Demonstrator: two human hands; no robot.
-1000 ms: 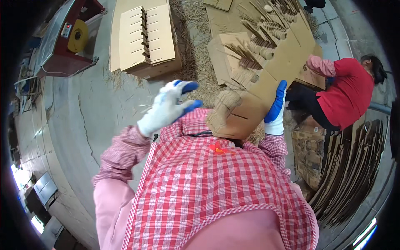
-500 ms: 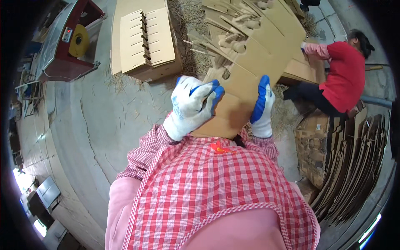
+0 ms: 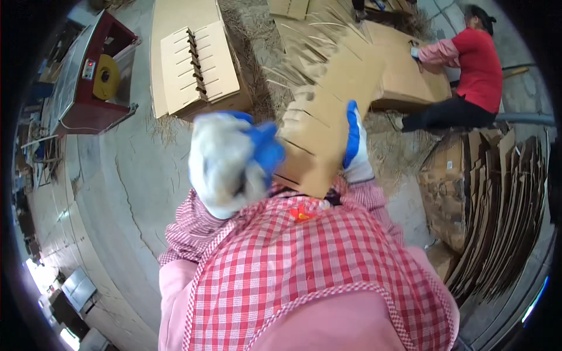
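Observation:
A stack of slotted cardboard sheets (image 3: 331, 111) stands tilted in front of my chest, its lower end near my apron. Slots and notches run along its left side, where thin cardboard strips (image 3: 301, 55) stick out in a blurred fan. My right hand (image 3: 357, 146), in a white glove with blue-coated fingers, holds the stack's right edge. To the left of the stack is my left hand (image 3: 228, 164), gloved the same way and apart from the sheets. Motion smears its fingers, so whether it holds anything cannot be made out.
Slotted sheets (image 3: 219, 64) lie on a cardboard pile at the upper left, beside a red machine (image 3: 88, 79) with a yellow reel. A co-worker in red (image 3: 480, 70) reaches over flat cardboard (image 3: 404, 76). Upright cardboard sheets (image 3: 497, 216) stand at the right; scraps litter the floor.
My left hand has come away from the sheets, moving left and nearer to me. The stack has turned, showing its slotted left side. My right hand stays at its right edge.

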